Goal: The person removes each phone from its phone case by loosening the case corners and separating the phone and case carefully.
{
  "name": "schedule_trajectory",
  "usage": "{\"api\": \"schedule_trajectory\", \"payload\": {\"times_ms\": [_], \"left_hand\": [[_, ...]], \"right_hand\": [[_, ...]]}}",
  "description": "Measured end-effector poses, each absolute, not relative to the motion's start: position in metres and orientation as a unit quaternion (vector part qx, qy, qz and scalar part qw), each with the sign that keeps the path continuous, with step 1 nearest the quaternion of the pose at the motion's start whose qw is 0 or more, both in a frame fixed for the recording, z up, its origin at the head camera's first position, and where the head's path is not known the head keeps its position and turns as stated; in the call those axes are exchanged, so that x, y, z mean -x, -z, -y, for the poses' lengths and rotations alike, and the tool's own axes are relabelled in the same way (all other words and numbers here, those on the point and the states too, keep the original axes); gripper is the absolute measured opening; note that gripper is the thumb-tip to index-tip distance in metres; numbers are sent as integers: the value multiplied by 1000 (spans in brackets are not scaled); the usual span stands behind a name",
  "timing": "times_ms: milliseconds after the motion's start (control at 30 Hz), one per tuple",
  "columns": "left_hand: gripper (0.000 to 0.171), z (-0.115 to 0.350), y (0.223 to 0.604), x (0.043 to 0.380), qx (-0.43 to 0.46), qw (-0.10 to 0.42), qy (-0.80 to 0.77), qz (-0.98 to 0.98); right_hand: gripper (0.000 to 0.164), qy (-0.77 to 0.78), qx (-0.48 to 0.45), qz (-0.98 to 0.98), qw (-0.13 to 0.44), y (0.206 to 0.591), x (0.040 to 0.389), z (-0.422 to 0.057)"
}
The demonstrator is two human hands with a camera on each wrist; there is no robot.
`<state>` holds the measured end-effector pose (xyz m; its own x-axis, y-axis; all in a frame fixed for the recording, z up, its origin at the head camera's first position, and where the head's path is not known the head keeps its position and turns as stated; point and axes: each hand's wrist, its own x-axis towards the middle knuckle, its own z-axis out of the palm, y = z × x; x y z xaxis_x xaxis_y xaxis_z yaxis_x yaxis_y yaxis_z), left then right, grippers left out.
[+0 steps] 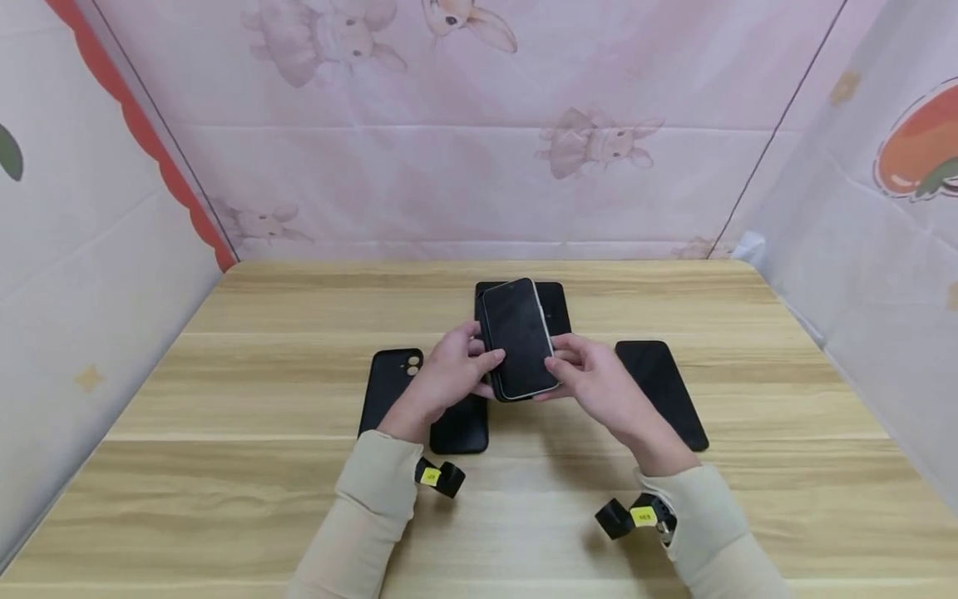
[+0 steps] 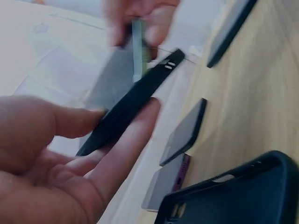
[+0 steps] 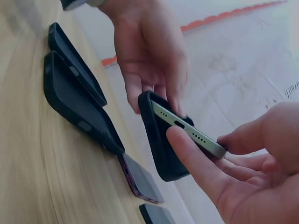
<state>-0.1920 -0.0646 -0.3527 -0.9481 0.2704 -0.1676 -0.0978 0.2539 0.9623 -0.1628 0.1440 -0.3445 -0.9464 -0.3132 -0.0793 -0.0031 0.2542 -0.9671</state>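
A dark-screened phone (image 1: pixel 516 333) with a pale green edge is held over the middle of the table. My left hand (image 1: pixel 449 366) grips a black phone case (image 2: pixel 126 109) between thumb and fingers. On the other side, my right hand (image 1: pixel 599 383) pinches the phone by its long edge. In the right wrist view the phone's port end (image 3: pixel 180 123) sits tilted across the case (image 3: pixel 163 161): the far side lies inside the rim, the near side stands out of it. The case's back is largely hidden in the head view.
Left on the table lie two empty black phone cases, one with camera holes (image 1: pixel 385 383), the other (image 1: pixel 460 428) beside it. Dark phones (image 1: pixel 555 304) lie behind the hands, one purple-edged (image 3: pixel 142 182). Another dark flat phone (image 1: pixel 659 387) lies right. Wrist cameras (image 1: pixel 441 477) hang under both sleeves.
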Motion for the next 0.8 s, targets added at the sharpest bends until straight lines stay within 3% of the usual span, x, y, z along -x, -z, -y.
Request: {"api": "schedule_trajectory", "payload": {"times_ms": [200,800], "left_hand": [[62,68,349,192,-69,186,-633,-748],[62,68,343,191,-72,186,-635,-747]], "right_hand": [[45,618,89,-770,135,345,166,-152],[52,633,76,-760,128,340,168,-171]]}}
